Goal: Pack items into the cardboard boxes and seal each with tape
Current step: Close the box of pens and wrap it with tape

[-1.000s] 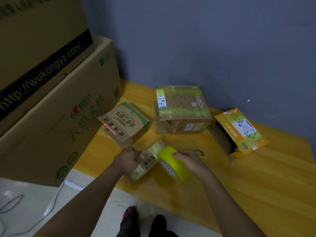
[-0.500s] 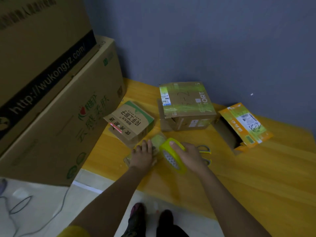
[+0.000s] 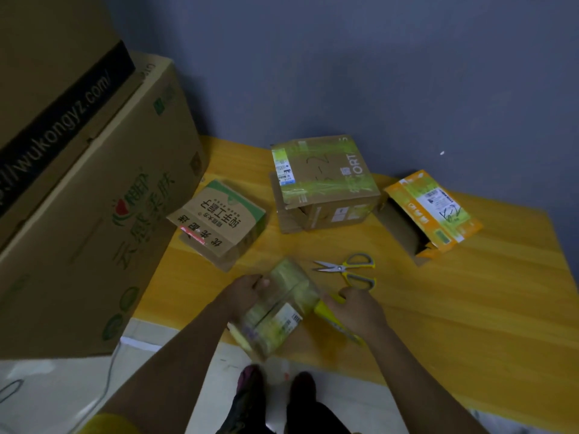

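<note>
From the head camera, the left hand [image 3: 242,291] grips the far left edge of a small taped box [image 3: 277,308] that lies at the near edge of the yellow wooden table [image 3: 470,324], its near end jutting slightly past the edge. The right hand [image 3: 360,311] is curled round a yellow tape roll [image 3: 336,321], held edge-on just beside the box's right side; whether roll and box touch is blurred. Scissors [image 3: 347,270] lie blades apart just beyond the right hand.

Three more small boxes sit farther back: a green-cornered box [image 3: 219,220] tilted at the left, a brown taped box [image 3: 322,180] in the middle near the wall [image 3: 344,57], and an orange box [image 3: 432,211] at the right with its end flap open. That makes four small boxes, one tape roll, one pair of scissors. Two large cartons [image 3: 94,198] are stacked at the table's left end. The right half of the table offers bare wood between the orange box and the near edge.
</note>
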`<action>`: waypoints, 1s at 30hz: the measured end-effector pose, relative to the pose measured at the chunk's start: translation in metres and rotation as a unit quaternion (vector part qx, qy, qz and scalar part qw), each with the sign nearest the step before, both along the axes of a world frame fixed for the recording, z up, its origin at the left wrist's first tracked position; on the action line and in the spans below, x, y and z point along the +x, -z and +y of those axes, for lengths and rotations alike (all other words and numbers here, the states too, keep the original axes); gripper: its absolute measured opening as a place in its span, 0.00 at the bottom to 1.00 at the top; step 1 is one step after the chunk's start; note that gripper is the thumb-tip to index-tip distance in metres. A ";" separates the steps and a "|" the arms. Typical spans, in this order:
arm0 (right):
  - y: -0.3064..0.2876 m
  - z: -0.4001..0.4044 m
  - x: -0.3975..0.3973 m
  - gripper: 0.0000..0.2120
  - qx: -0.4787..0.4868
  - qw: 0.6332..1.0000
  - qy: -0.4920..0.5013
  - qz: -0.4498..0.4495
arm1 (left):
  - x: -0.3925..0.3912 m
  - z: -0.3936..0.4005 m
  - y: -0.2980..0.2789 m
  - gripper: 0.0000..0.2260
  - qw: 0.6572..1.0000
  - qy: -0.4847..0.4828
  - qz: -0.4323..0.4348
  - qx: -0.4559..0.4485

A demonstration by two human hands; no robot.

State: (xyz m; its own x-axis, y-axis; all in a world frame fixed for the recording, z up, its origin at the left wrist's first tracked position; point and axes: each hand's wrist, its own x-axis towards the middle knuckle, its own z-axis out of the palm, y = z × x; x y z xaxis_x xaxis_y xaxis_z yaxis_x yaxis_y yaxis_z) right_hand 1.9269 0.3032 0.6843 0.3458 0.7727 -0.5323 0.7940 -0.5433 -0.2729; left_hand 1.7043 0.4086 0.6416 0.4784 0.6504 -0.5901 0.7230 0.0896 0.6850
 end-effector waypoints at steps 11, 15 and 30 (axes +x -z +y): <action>0.032 -0.003 -0.028 0.30 -0.060 0.996 0.024 -0.062 | 0.028 -0.016 0.008 0.17 0.927 0.102 0.196 0.302; 0.032 0.003 -0.028 0.32 -0.079 0.994 0.030 -0.065 | 0.034 -0.043 0.014 0.29 0.932 0.151 0.229 0.236; 0.023 -0.025 0.020 0.19 0.067 0.985 0.070 0.140 | 0.040 -0.017 0.020 0.57 0.928 0.188 0.267 0.177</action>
State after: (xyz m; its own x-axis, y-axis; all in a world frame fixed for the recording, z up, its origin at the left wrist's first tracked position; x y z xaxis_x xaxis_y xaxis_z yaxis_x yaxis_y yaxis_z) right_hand 1.9467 0.2781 0.6611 0.3082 0.7976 -0.5185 0.5978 -0.5864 -0.5466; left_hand 1.7442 0.3921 0.6213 0.4110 0.6948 -0.5903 0.9028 -0.4001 0.1577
